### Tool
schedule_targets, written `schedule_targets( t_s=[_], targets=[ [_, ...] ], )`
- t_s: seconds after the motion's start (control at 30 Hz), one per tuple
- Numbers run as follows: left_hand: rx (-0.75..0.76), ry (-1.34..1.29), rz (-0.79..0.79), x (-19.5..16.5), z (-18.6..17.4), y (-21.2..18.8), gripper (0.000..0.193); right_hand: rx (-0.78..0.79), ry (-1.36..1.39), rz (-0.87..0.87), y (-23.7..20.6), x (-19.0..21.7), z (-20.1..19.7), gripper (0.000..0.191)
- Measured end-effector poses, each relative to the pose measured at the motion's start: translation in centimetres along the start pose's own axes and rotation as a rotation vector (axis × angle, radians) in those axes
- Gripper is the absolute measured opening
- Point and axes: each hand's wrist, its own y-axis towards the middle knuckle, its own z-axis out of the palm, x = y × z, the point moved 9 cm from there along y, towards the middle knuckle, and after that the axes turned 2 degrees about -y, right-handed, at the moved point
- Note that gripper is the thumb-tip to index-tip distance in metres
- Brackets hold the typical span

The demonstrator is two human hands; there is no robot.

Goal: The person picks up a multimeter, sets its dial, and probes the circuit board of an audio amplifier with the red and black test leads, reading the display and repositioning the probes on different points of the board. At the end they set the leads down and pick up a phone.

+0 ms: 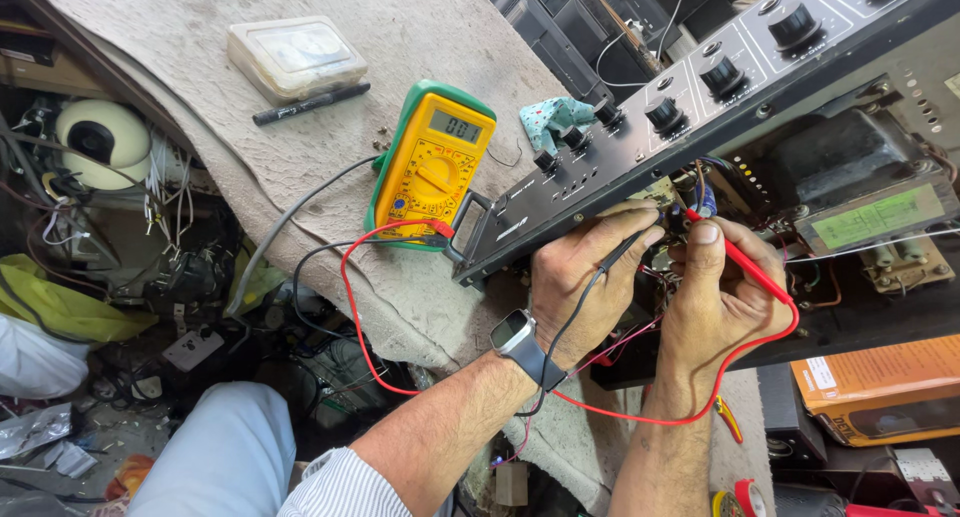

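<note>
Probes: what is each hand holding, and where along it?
Right hand pinches the red probe along its shaft, tip inside the amplifier. Left hand grips the black probe near its front end.

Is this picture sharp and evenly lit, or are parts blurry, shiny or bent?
Head view: even, soft light; hands, left and right, and the meter are sharp; faint sheen on the plastic box; the table edge bows from the wide lens; the clutter under it sits in shade.

Two hands, left [585,282] and right [715,297]; two probes, black [622,247] and red [735,257]; one yellow multimeter [432,167]; one amplifier [800,127]; one wristwatch [518,337]; one black marker [310,104].
</note>
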Motion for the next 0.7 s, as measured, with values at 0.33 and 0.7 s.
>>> schedule_targets(
  t_s=[0.33, 0.7],
  targets=[
    [0.043, -0.077, -0.062, 0.53, 0.21, 0.29, 0.015, -0.014, 0.196, 0.093, 0.21, -0.75, -0.14, 0.019],
    [0.099, -0.043, -0.065, 0.62, 0.58, 0.36, 0.013, -0.012, 0.248, 0.074, 0.25, -0.78, -0.15, 0.017]
  ],
)
